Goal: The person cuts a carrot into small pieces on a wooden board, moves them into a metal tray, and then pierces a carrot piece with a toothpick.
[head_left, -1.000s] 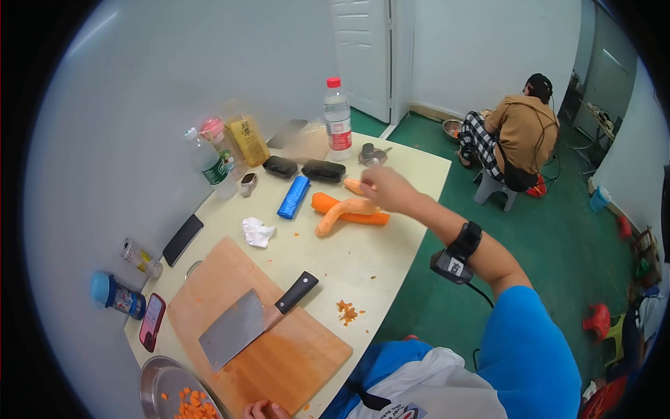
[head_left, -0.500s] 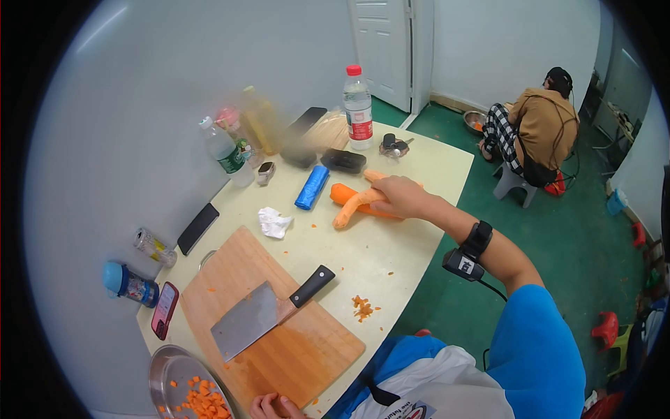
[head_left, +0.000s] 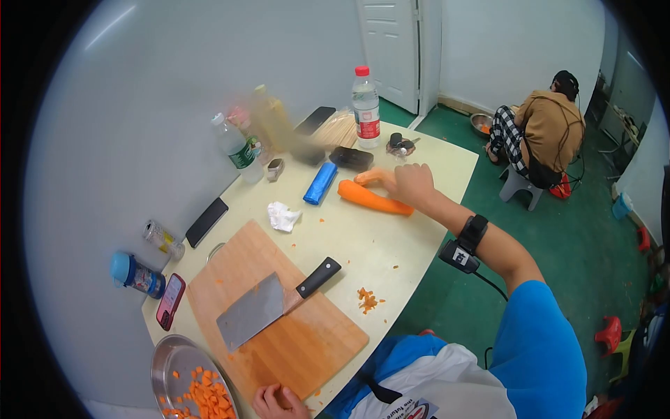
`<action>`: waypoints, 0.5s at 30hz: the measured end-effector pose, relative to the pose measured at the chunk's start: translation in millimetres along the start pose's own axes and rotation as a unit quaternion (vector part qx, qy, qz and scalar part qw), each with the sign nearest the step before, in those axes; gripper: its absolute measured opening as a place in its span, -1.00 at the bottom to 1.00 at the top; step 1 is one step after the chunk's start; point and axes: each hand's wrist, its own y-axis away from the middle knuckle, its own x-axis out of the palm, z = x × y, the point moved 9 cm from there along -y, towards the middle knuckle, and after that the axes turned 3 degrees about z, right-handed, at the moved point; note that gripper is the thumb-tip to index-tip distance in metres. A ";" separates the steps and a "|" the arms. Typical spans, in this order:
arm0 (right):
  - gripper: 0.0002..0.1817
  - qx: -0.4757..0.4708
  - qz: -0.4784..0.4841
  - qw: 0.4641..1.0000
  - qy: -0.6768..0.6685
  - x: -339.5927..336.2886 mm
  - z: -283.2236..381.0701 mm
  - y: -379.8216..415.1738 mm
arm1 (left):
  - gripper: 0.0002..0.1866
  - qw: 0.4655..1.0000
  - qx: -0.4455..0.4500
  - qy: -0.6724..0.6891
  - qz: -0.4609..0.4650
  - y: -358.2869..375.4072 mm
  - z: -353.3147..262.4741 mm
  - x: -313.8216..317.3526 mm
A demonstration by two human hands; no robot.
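My right hand [head_left: 414,184] is closed at the far right of the table, on a pale peeled carrot [head_left: 372,177] that sticks out to its left; the fingertips are hidden behind the hand. Just in front lies a brighter orange carrot [head_left: 373,198], its right end close under my wrist. My left hand [head_left: 278,403] rests at the near edge of the wooden cutting board [head_left: 314,353], fingers loosely curled, a gap before the thumb, nothing in it. A cleaver [head_left: 255,313] lies flat on the board, black handle pointing right. Beside the board, a metal bowl [head_left: 162,363] holds diced carrot [head_left: 208,397].
Carrot scraps [head_left: 368,300], a crumpled tissue [head_left: 283,217] and a blue roll [head_left: 320,184] lie on the table. Behind stand a red-capped bottle [head_left: 366,108] and a green-labelled bottle [head_left: 238,150]. Phones and cans line the left edge. Another person [head_left: 548,133] sits on a stool beyond.
My right hand has turned and shifted slightly back. The pale carrot that lay across the orange one has moved off it, leaving the orange carrot uncovered. My left hand stays by the board.
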 end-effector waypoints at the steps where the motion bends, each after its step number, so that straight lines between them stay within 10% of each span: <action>1: -0.61 -0.008 -0.040 0.999 -0.003 -2.5 1.9 5.0 | -0.81 1.000 0.001 0.006 -0.001 -0.2 0.4 -0.2; 15: -0.62 -0.137 -0.114 0.984 0.003 5.1 49.6 46.3 | -0.82 1.000 0.003 0.006 -0.011 2.7 1.2 -1.0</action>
